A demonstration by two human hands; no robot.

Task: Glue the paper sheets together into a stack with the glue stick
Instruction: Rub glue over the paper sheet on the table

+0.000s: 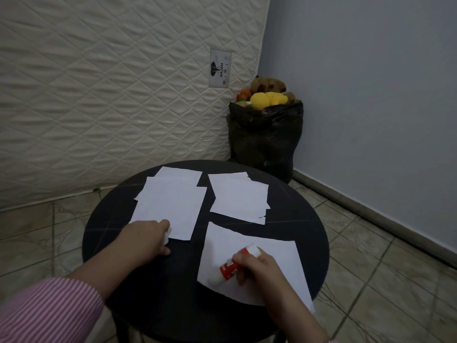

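A round black table (291,233) carries white paper sheets in three groups. A loose pile of sheets (170,201) lies at the back left, a second pile (241,196) at the back right, and a single sheet (274,258) at the front right. My right hand (257,268) is closed around a red and white glue stick (231,267), which lies slanted over the single sheet with one white end touching the paper. My left hand (148,237) rests on the near corner of the left pile, fingers curled, pinching something small and white.
A quilted mattress (111,95) leans upright behind the table. A black plastic bag (265,142) full of plush toys stands in the corner by the grey wall. Tiled floor surrounds the table. A striped pink sleeve covers my left forearm.
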